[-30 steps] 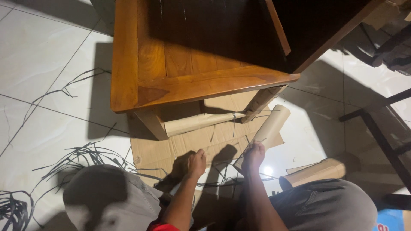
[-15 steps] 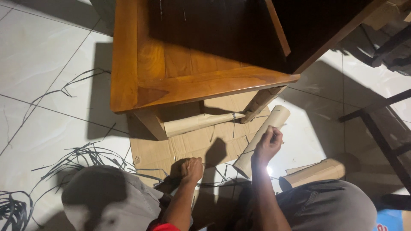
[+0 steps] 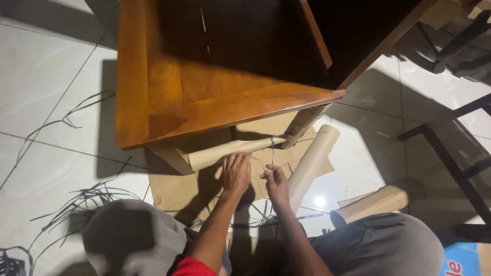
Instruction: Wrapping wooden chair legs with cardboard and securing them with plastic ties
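Note:
My left hand lies flat, its fingers reaching the brown-paper-wrapped rail under the wooden table. Just to its right, my right hand is pinched around a thin dark strap. The strap runs up to where the rail meets the wrapped table leg. A brown paper roll lies slanted on the floor beside my right hand. Both hands hover over a flat cardboard sheet.
Loose black straps litter the white tiled floor at the left. A second cardboard roll lies by my right knee. A dark furniture frame stands at the right, and a blue box sits at the bottom right corner.
Both hands have moved forward toward the wrapped rail. My right hand has left the paper roll and now pinches the thin strap. My left hand has opened flat. The camera has shifted slightly.

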